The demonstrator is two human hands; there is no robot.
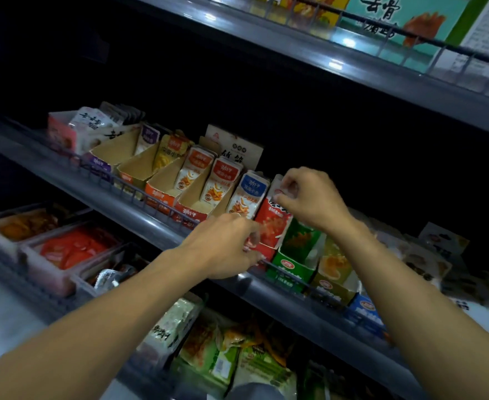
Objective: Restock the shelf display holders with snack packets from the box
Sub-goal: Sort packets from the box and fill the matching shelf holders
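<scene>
Right hand: the right hand (309,197) is at the top edge of a red-and-white snack packet (273,217) standing in a red cardboard display holder (262,251) on the grey metal middle shelf (139,213); finger and thumb pinch the packet's upper rim, probably to steer it down and keep it upright.
Left hand: the left hand (226,246) is low at the holder's front, fingers curled against the lower part of the packet and the holder lip; this looks like steadying, though motion blur hides whether its grip is clamped on the packet or only pressing.
Task's thing: the packet is in the holder, leaning back slightly, between the blue-topped white packets (247,194) on the left and the green cardboard holder (293,267) on the right.
Supply box: not in view.
Neighbours: further left, orange-labelled packets (194,171) sit at the back of half-empty tan holders (168,180), so those rows seem to need stock too.
Edges: a low dark wire rail (139,194) runs along the shelf front, just ahead of the holder fronts; packets must go in from above, over it.
Open room: tall dark space lies between the holder tops and the upper shelf (295,50), leaving headroom for hands; sideways the holders touch, so there is little play.
Below: loose bagged snacks (231,350) lie well under the forearms.
</scene>
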